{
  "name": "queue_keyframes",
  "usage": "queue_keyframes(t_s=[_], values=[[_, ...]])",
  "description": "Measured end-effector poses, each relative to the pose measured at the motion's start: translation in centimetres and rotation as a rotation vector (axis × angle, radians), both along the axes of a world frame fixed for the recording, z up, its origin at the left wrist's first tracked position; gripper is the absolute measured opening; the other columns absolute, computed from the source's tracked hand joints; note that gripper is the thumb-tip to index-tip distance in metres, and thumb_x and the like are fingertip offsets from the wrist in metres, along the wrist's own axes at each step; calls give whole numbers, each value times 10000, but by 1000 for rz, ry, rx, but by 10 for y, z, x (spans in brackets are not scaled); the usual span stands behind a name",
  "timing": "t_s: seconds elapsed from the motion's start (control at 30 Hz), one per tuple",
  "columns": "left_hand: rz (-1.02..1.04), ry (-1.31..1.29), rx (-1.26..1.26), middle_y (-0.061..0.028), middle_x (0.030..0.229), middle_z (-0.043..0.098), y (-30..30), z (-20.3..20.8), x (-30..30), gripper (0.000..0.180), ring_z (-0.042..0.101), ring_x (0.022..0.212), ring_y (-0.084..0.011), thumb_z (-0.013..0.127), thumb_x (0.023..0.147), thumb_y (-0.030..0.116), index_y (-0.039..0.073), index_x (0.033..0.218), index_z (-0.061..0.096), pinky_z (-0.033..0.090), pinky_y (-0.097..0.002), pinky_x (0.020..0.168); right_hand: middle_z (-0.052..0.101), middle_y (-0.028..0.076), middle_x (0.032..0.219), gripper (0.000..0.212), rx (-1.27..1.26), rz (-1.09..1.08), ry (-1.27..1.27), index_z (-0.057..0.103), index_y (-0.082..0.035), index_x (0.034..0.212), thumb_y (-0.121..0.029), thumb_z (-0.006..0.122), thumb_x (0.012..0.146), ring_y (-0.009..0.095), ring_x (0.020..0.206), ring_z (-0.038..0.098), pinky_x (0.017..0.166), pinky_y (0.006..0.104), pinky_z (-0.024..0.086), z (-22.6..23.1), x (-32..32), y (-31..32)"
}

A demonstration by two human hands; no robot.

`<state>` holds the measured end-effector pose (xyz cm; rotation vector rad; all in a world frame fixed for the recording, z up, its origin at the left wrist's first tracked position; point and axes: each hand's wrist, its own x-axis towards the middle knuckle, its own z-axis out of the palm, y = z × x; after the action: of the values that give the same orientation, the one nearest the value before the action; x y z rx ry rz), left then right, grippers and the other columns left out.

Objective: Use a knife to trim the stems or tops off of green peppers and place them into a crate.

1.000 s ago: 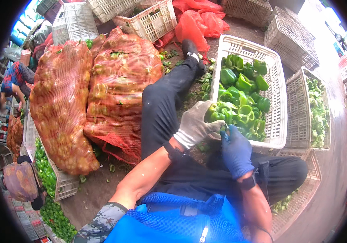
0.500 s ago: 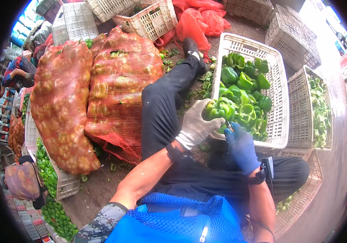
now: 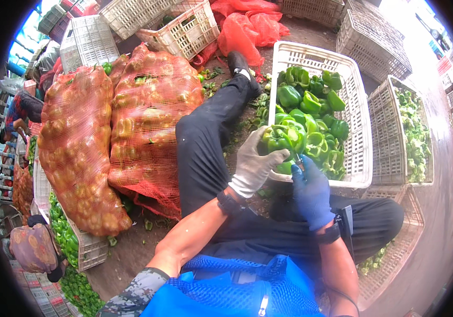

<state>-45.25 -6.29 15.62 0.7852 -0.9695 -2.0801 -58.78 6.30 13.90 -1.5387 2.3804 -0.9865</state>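
Note:
My left hand (image 3: 254, 165), in a white glove, is closed around a green bell pepper (image 3: 277, 139). It holds the pepper at the near left corner of a white plastic crate (image 3: 362, 111) of cut green peppers (image 3: 319, 100). My right hand (image 3: 312, 193), in a blue glove, is closed on a small knife (image 3: 299, 162). Little of the knife shows; it points up beside the held pepper and my left thumb. Whether its tip touches the pepper, I cannot tell.
Two full red mesh sacks (image 3: 76, 153) lie to the left. On the right stands a crate of green trimmings (image 3: 411, 132), with stacked crates (image 3: 373, 45) behind. Red netting (image 3: 247, 31) lies beyond my foot. Another person (image 3: 34, 245) is at the far left, near green peppers (image 3: 62, 227).
The view has shifted slightly, so the crate and sacks sit a little further left. Both hands keep their grips, and the pepper has turned a little in my left hand.

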Motion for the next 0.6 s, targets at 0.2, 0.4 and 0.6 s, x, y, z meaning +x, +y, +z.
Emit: queue_keyframes(t_s=[0.2,0.4,0.6], values=[[75,-260,-521,-49,1229,660,-7,-21,16,668,653,1108,-129,890,849,101,13,1429,570,596,-301,933,720,229,927,281,45,130,-225,667,-57,1200,-244,709,996,433,826,713,720,506,556,35,-5,14],[45,-437,-596,-41,1165,669,-17,-13,20,671,634,1089,-123,950,772,223,9,1331,646,524,-296,975,615,101,710,182,-13,-122,-653,644,-32,1076,-204,681,1028,233,613,587,611,406,493,61,-19,13],[21,-596,-961,-132,1162,679,-19,6,31,619,697,1101,-281,941,749,224,59,1277,663,561,-377,962,619,60,815,394,-280,276,-116,670,5,1152,-259,833,909,163,757,567,683,349,485,35,-35,-44]])
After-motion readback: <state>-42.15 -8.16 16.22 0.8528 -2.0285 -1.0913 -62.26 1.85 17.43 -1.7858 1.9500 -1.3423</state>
